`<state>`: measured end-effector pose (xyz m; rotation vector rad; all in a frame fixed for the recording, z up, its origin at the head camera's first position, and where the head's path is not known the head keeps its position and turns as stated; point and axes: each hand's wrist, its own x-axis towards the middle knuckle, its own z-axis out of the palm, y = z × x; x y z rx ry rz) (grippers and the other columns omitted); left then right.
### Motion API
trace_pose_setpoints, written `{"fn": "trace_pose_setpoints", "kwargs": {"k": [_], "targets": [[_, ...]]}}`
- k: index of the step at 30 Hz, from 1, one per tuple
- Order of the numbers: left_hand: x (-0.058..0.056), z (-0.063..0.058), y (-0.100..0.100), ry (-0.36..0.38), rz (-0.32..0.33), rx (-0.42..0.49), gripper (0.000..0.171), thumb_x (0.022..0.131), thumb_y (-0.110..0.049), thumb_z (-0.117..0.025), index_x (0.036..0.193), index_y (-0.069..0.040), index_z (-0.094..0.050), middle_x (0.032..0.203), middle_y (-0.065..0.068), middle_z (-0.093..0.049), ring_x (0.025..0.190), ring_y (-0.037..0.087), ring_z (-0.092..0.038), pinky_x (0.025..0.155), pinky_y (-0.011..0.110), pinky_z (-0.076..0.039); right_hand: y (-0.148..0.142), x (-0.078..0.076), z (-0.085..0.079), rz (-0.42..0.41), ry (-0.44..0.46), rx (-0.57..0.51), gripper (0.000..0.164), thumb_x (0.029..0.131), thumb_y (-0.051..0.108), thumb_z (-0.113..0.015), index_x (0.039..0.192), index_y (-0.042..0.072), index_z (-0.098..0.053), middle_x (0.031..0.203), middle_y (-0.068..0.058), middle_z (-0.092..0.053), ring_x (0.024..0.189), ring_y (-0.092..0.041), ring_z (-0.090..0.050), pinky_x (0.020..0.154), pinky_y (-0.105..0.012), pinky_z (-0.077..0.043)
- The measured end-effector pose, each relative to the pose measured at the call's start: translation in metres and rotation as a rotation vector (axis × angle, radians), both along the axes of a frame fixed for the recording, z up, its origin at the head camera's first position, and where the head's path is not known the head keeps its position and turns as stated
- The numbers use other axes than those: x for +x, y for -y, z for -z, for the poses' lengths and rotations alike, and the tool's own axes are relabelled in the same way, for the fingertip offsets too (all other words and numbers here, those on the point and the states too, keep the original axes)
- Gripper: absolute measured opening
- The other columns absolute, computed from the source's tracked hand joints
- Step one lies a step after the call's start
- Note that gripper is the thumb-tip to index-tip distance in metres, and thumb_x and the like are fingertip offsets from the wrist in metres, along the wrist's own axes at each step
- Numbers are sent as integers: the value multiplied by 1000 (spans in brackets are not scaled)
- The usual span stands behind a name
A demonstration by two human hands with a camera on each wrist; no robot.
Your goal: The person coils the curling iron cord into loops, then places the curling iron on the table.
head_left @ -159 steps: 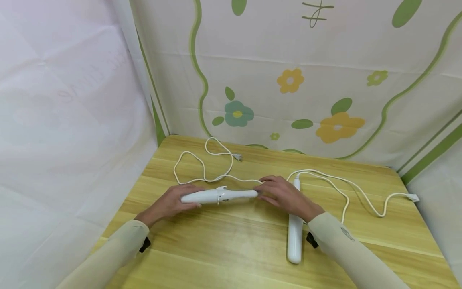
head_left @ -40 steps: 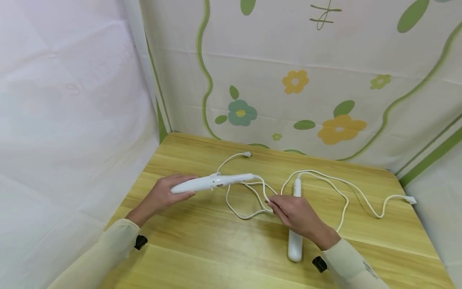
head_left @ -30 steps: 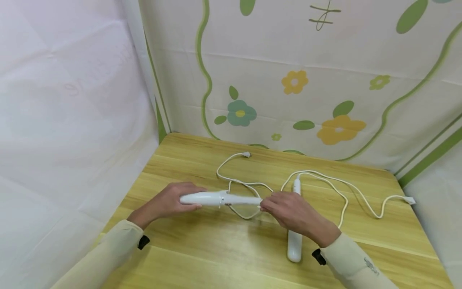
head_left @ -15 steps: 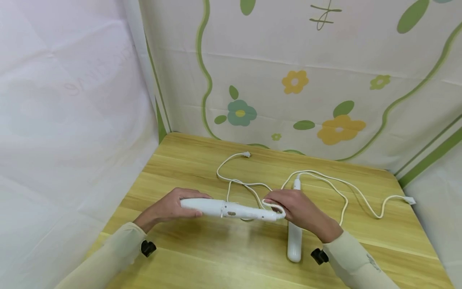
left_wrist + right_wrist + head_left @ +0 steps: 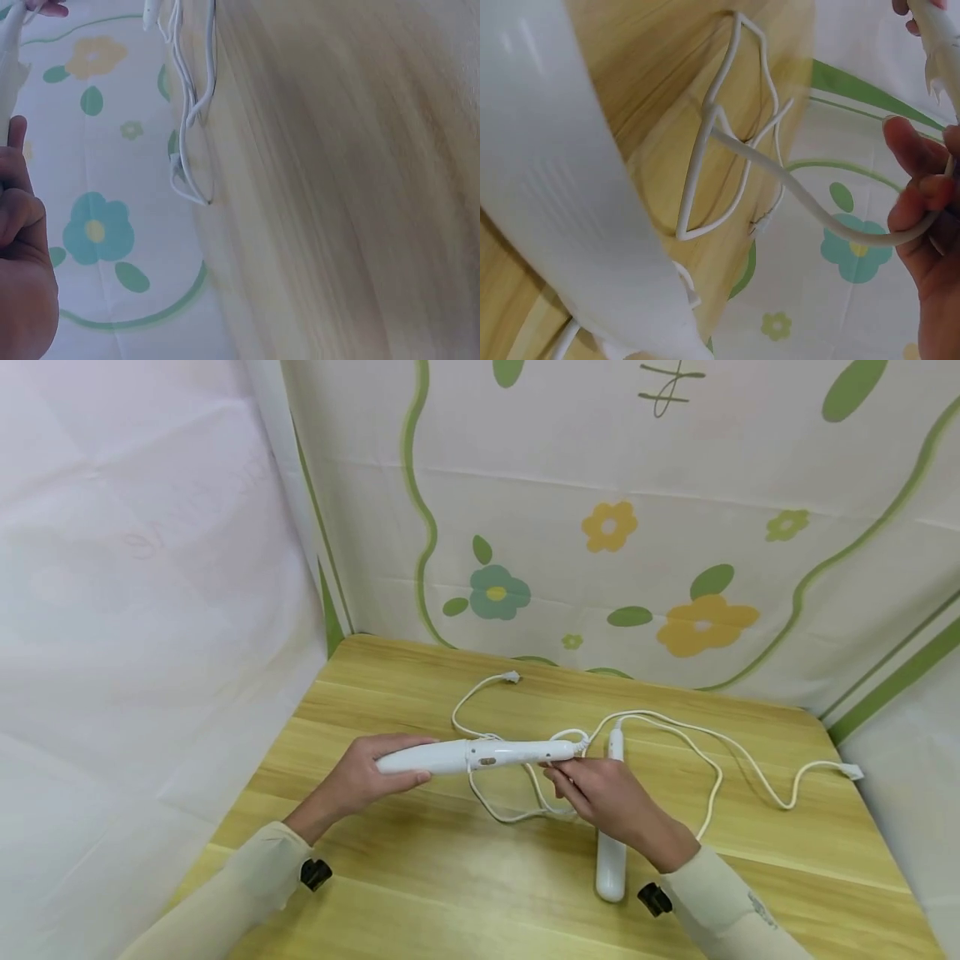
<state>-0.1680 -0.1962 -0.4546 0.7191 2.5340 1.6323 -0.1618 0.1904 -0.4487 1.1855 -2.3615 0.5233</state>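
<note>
Clamped in the left hand [image 5: 367,777], one end of the white wand [image 5: 517,752] is held above the wooden table [image 5: 420,893] in the head view, while the right hand [image 5: 596,785] pinches its cord [image 5: 512,821] near the wand's other end. Judging by this, the work looks early: the wand is up and a little cord is gathered, but the rest lies in loose loops, no wrap or tie shows, and the plug [image 5: 512,677] lies free towards the back edge. A second wand [image 5: 611,868] lies on the table, partly behind the right hand.

From the left wrist, the left hand is cut off at the border, yet a tab [image 5: 22,73] juts from the wand, hidden from the head camera.

From the right wrist, the cord plainly runs through curled fingers, a grip half covered in the head view; faint parallel lines mark the second wand.
</note>
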Motion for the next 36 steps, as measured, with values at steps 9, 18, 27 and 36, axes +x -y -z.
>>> {"fn": "trace_pose_setpoints", "kwargs": {"k": [9,18,27,36], "targets": [[-3,6,-3,-373,25,-124,47,86,-16,-93,131,-14,-79,119,7,-82,87,10,-70,70,29,-57,-1,-1,8,18,-99,52,45,120,34,-42,86,15,-63,63,10,-48,59,1,-34,49,-15,-28],[-6,7,-3,-623,-63,-157,51,82,-15,-94,131,-12,-79,114,9,-83,86,17,-74,67,33,-60,-5,-2,4,-21,63,-133,11,105,10,-68,98,11,-76,70,11,-64,58,5,-46,52,-11,-37],[-7,-2,-3,-610,-129,-193,55,79,-14,-96,131,-12,-79,117,10,-83,88,19,-76,69,36,-62,-12,-6,-7,-68,55,-193,16,110,12,-64,102,10,-77,76,10,-69,61,6,-47,53,-11,-38],[-8,-11,6,-520,128,-298,48,87,-23,-92,133,-17,-79,115,3,-82,90,10,-72,73,30,-60,-16,-13,-18,-128,-183,-36,34,118,28,-50,104,11,-75,85,5,-68,65,-4,-55,54,-22,-47]]}}
